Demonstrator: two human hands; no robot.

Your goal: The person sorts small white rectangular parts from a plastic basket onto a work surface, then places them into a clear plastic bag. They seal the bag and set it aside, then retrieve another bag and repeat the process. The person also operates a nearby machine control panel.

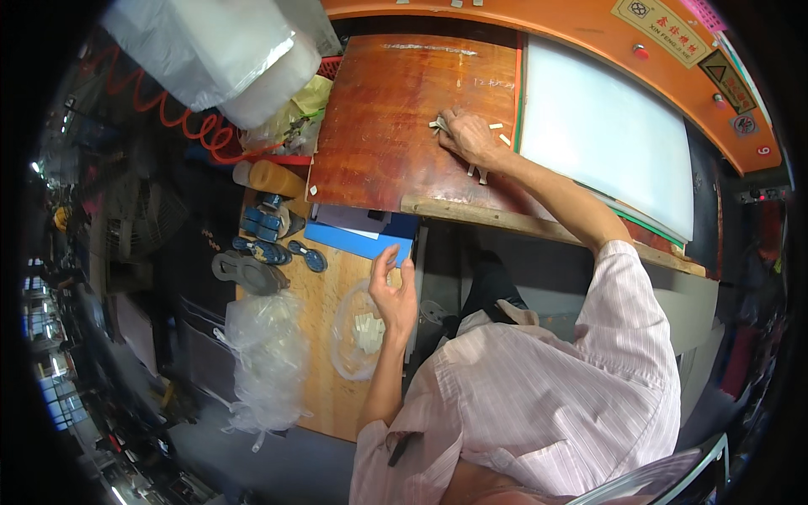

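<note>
My right hand (470, 136) rests on a reddish-brown board, its fingers curled round a few small pale strips (438, 124) whose ends stick out at the fingertips. More such strips (504, 139) lie beside that hand, and a few (478, 174) show below its wrist. My left hand (394, 296) is raised over the wooden side table, thumb and fingers apart, with nothing seen between them. Just below it, a clear plastic bag (343, 358) lies spread round a heap of similar pale strips (369, 332). A blue folder (353, 241) is close to the left fingertips.
A large white sheet (602, 135) lies right of the brown board (396, 109), under an orange machine frame (539, 18). Crumpled clear bags (268, 366), blue-black shoe-like pieces (261, 251) and a yellow bottle (278, 179) sit at left. A red coiled hose (198, 135) hangs behind.
</note>
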